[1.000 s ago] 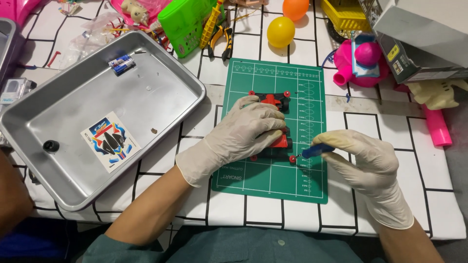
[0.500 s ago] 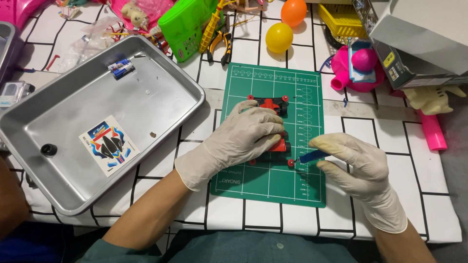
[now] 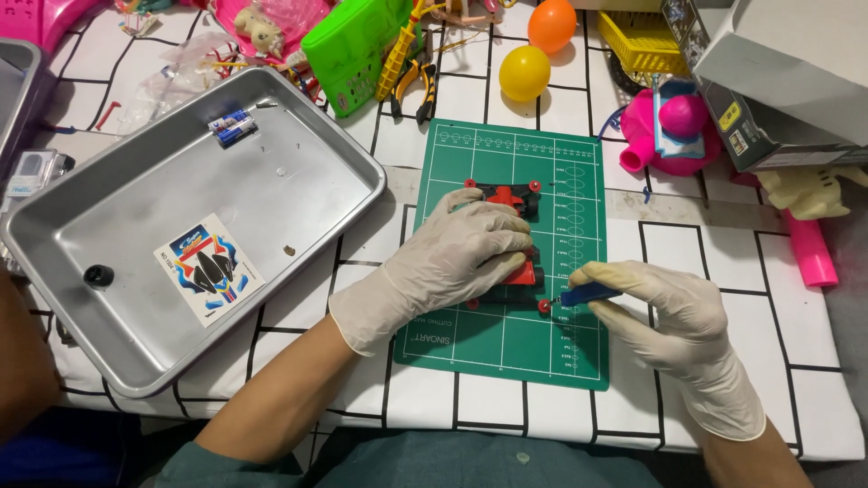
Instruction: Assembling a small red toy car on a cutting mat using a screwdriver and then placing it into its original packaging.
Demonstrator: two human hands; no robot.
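Left hand (image 3: 452, 262) is spread flat over the toy car (image 3: 511, 237), fingers curled down around the body and pinning it to the green mat (image 3: 506, 348), while the right hand (image 3: 674, 330) is pinched narrow on a small blue tool (image 3: 588, 294) with its tip at the red roller (image 3: 544, 306) on the car's near right corner. Compared with a second ago not much has moved: both hands are in pretty much the same spots, same hold on the car, same pinch on the tool, and most of the apparent shift looks like the head camera drifting. So this reads as fiddly work still going on at that one corner, not a new step. The car sits mid-mat, long axis running near-to-far, tilted just a touch. One end with its two red rollers pokes out past the fingertips on the far side; the other end is nearest the person. Which end is the nose is hard to call, since the glove hides most of the body. The steel tray (image 3: 298, 117) with the sticker sheet (image 3: 208, 268) sits off to the left, untouched.
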